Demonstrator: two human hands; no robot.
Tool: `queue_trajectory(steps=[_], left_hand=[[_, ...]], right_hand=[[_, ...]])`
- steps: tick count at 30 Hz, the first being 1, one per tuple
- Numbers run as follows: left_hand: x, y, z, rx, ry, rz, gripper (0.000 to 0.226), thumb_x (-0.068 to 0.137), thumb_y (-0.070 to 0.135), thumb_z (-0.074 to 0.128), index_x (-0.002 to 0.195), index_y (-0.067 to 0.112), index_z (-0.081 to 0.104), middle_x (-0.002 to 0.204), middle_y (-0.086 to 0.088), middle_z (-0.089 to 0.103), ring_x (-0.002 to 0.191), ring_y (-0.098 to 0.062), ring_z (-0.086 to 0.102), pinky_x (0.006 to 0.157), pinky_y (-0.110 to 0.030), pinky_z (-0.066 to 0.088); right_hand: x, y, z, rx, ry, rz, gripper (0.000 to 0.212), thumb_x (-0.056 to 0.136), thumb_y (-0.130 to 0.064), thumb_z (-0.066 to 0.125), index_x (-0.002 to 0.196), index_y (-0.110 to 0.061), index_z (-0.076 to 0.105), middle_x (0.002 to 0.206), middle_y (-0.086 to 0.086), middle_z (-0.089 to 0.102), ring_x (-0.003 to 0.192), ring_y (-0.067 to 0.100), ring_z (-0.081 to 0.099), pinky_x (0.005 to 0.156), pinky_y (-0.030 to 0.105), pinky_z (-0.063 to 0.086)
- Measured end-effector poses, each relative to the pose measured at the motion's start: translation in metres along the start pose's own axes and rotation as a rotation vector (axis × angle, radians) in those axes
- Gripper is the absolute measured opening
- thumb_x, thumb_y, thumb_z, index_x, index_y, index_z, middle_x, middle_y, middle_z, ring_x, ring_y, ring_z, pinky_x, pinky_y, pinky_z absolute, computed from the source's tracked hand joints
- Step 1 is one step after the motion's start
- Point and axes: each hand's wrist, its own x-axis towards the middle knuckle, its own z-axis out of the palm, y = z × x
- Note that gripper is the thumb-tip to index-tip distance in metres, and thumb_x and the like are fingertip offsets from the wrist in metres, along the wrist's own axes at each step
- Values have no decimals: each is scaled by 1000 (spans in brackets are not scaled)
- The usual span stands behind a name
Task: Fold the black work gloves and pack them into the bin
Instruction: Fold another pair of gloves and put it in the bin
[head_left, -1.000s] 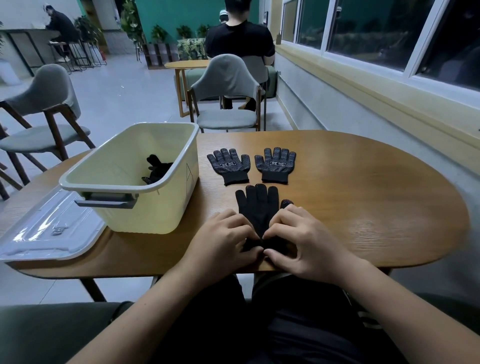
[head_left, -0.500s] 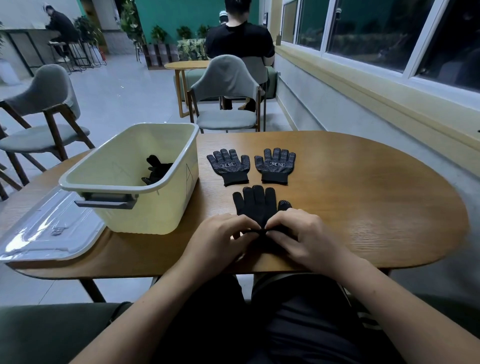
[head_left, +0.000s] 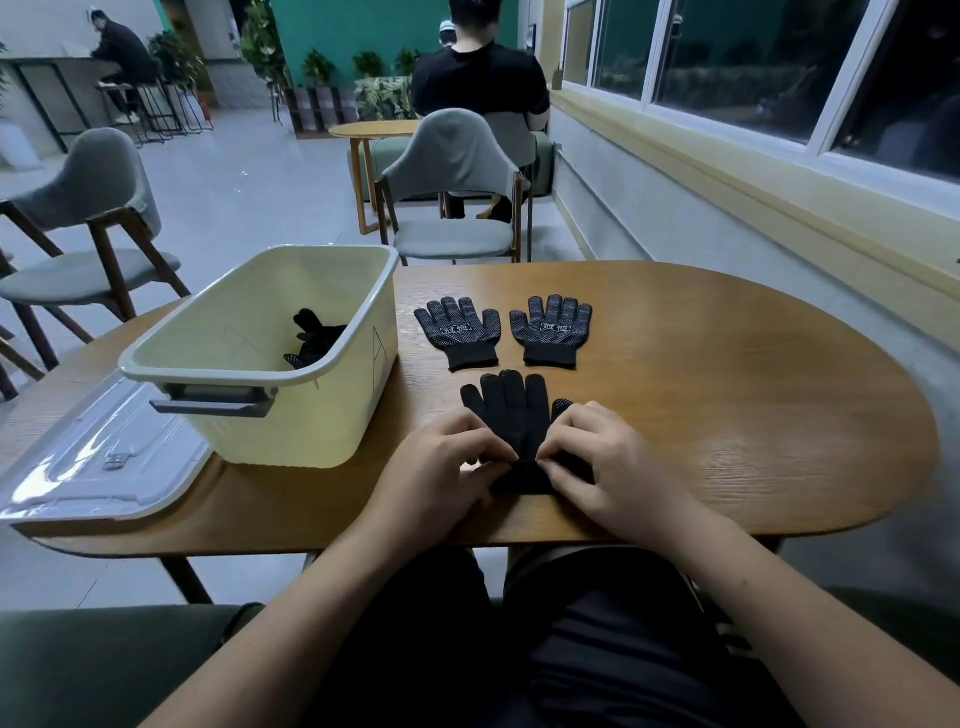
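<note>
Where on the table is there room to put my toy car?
The right end of the table, past the two flat gloves, is bare. It is crowded around the bin, the lid and both hands on the near glove.

Three black knit work gloves lie on the oval wooden bench (head_left: 727, 415): two dotted-palm ones side by side (head_left: 459, 332) (head_left: 551, 329), and one plain-side-up near the edge (head_left: 511, 410). One pale yellow plastic bin (head_left: 291, 415) holds a dark glove bundle (head_left: 314, 338). One clear plastic lid (head_left: 98, 462). Two bare hands (head_left: 441, 467) (head_left: 608, 462).
</note>
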Motion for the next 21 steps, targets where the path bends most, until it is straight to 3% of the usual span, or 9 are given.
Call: queue_trajectory(steps=[3,8,15,21], left_hand=[[-2,2,1,112,13,105,16,90,18,81,102,30,81,98,13,68,89,-10,64,74,-32,54],[-7,8,4,222,47,242,16,86,22,79,101,27,82,92,8,70,83,-18,62,70,-36,53],[-5,3,4,201,19,175,14,86,30,83,101,29,82,91,12,69,82,-14,62,70,-34,53],[-3,8,1,124,27,25,17,90,37,69,104,31,78,90,14,71,74,-4,60,66,-32,54]], right_hand=[[-2,-3,1,-84,16,-113,12,97,-14,69,105,-20,76,102,-7,63,93,20,57,83,36,46],[-3,-5,5,-153,33,-184,16,96,-8,64,103,-18,75,100,-3,66,87,25,61,77,41,48],[-3,-12,4,-131,-12,-140,14,94,-30,71,101,-18,72,99,-4,63,91,22,59,82,39,48],[-1,-8,4,-89,19,-94,15,101,-26,67,114,-19,71,101,-5,69,93,22,62,83,41,49]])
